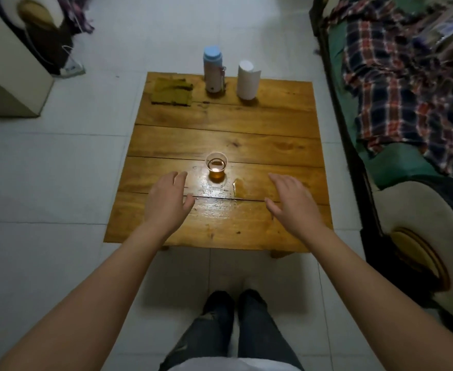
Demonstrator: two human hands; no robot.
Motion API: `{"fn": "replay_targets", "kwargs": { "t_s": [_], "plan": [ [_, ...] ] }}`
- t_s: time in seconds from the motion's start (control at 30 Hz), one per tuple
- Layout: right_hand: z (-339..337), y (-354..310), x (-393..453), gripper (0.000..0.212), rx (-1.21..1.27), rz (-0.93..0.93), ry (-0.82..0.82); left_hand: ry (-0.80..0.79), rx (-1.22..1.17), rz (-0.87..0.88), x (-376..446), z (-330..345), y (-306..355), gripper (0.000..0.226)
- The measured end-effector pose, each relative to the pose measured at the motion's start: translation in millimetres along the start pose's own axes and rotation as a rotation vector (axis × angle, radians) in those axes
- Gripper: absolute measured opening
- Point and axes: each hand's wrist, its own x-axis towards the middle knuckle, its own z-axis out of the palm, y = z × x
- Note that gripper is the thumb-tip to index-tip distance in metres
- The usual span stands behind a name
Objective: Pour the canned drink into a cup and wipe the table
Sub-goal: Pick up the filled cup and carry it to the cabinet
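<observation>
— What did the containers hold?
— One clear cup (216,167) near the table's (166,236) front, part full of amber drink, with a puddle (242,189) just beside it. Two bottles stood at the far edge: a blue-capped bottle (213,69) and a white bottle (248,80), contents unseen, no legible writing.
— And the hands?
— The left hand (168,198) and right hand (291,200) hovered with fingers spread, holding nothing. One folded cloth (172,92) lay far left.

Surface (246,129): varnished wood planks, glossy, wet sheen near the cup (216,167), which is clear plastic. Cloth (172,91): coarse, matt olive fabric. Bottle (213,70): smooth body, matt blue plastic cap. White cylinder (248,80): smooth, matt. Floor (59,170): pale tile, faintly glossy.
</observation>
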Motion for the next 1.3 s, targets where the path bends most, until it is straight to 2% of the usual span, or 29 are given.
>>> {"fn": "replay_targets", "kwargs": {
  "t_s": [0.13,0.37,0.63,0.9,1.03,1.3],
  "plan": [
    [6.2,5.0,29.9,0.056,0.004,-0.074,-0.018,-0.010,-0.013,-0.067,10.1,11.5,-0.5,0.054],
    [38.9,16.6,82.3,0.058,0.100,-0.098,-0.083,-0.018,-0.063,-0.167,36.0,48.0,-3.3,0.054],
    [118.6,25.5,134.6,0.062,0.464,-0.006,-0.163,-0.067,-0.134,-0.235,64.1,117.3,-18.4,0.058],
    [177.0,21.4,182.5,0.082,0.807,0.057,-0.140,-0.072,-0.329,-0.258,96.5,172.0,-25.5,0.060],
    [187.4,14.1,197.6,0.086,0.835,-0.002,-0.116,-0.062,-0.378,-0.248,109.0,182.8,-22.9,0.061],
    [195.9,9.5,209.8,0.081,0.858,-0.042,-0.062,-0.066,-0.469,-0.242,131.5,188.1,-18.0,0.068]
  ]
}}
